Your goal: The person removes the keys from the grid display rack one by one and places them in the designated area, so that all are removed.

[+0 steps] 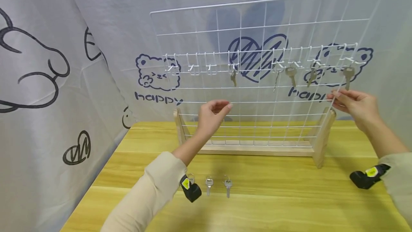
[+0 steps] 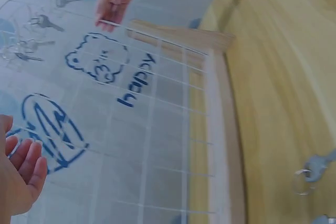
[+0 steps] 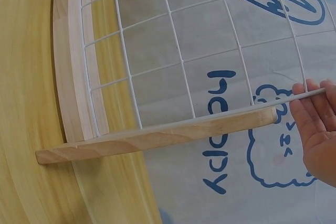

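Note:
A white wire grid rack (image 1: 254,102) stands upright in a wooden base (image 1: 257,150). My right hand (image 1: 357,106) grips its right edge wire just above the wooden upright; the right wrist view shows the fingers (image 3: 313,109) at that wire. In front of the grid, my left hand (image 1: 214,115) hovers with loosely bent fingers and nothing in it. Several keys hang from the rack's hooks, among them a key (image 1: 348,76) at the far right and a key (image 1: 233,78) near the middle. Hooks (image 1: 193,69) on the left carry no keys.
On the wooden table (image 1: 273,196), a key with a ring (image 1: 209,183) and another key (image 1: 228,185) lie in front of the base. A further ring (image 1: 191,177) is partly hidden by the left wrist camera (image 1: 191,189). A patterned cloth (image 1: 106,92) hangs behind and at the left.

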Available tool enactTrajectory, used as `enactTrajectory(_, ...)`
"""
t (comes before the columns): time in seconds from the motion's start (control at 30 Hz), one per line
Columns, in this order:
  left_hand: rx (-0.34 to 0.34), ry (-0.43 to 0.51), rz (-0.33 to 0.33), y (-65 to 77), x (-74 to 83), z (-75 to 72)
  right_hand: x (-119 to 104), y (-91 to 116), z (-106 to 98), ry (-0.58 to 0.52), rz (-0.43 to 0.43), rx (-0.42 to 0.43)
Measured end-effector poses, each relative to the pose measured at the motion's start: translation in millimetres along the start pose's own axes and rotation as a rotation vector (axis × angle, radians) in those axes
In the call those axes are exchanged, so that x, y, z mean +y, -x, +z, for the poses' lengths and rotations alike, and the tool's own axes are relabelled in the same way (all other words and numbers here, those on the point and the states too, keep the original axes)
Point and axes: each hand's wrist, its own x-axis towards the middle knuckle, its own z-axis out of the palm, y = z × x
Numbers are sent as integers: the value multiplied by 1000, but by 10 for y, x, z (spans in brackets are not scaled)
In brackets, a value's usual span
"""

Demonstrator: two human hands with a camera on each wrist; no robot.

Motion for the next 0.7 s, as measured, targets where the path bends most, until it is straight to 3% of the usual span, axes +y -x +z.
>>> enactTrajectory(0.27,96,62,34,-167,236,-14,-13,-1,2,-5,0,-8)
enactTrajectory(0.7,209,95,60,-365,427,6,-23,4,2,4,18,-10)
